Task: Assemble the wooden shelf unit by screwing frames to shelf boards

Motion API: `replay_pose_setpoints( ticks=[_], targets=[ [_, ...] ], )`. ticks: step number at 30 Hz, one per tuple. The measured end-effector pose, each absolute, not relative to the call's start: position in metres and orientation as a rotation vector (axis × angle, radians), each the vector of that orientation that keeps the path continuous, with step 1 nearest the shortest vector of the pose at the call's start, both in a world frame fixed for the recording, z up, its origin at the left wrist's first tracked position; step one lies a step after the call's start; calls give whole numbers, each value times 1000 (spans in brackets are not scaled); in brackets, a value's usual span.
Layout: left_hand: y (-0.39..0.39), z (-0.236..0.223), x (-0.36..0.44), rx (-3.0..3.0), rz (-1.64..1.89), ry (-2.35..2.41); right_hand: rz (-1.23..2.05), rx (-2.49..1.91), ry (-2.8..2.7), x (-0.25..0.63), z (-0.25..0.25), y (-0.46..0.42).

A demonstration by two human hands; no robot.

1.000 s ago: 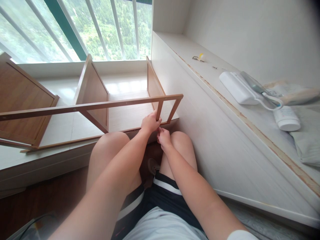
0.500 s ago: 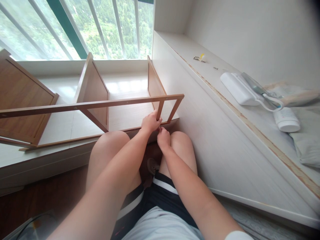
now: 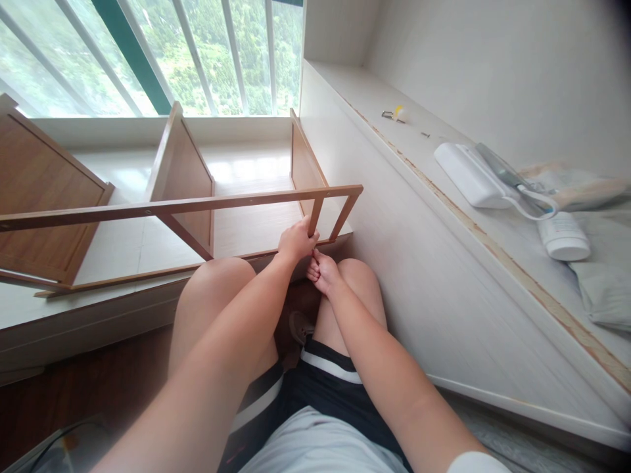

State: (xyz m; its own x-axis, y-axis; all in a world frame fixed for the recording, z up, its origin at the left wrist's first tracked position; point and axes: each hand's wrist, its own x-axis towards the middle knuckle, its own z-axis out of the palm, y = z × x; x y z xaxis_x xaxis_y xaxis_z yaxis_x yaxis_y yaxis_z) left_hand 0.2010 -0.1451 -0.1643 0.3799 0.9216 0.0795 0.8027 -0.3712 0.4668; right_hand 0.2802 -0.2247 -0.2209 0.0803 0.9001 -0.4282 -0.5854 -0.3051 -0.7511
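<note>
A brown wooden shelf unit (image 3: 236, 201) lies on its side on a white ledge by the window. My left hand (image 3: 294, 239) is closed around a short wooden crosspiece (image 3: 317, 213) near the frame's right end. Just below it, beside the lower rail (image 3: 236, 259), my right hand (image 3: 324, 270) is turned with thumb and forefinger pinched together and the other fingers curled. Whatever sits in that pinch is too small to make out. Both hands are close together, above and between my knees.
On the white counter (image 3: 419, 157) to the right are small metal parts with a yellow piece (image 3: 396, 114), a screw (image 3: 424, 135), a white device (image 3: 473, 176), a white bottle (image 3: 564, 236) and a grey cloth (image 3: 606, 269). A barred window (image 3: 211, 59) is ahead.
My right hand has rotated at the wrist, so its curled fingers now show. My left hand keeps its hold on the crosspiece, and the shelf unit stays in place.
</note>
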Motion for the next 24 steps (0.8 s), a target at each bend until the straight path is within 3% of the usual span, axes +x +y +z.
replay_pose_setpoints(
  ticks=[24],
  targets=[
    [-145, -164, 203, 2267, 423, 1549, 1635, -967, -236, 282, -216, -222]
  ],
)
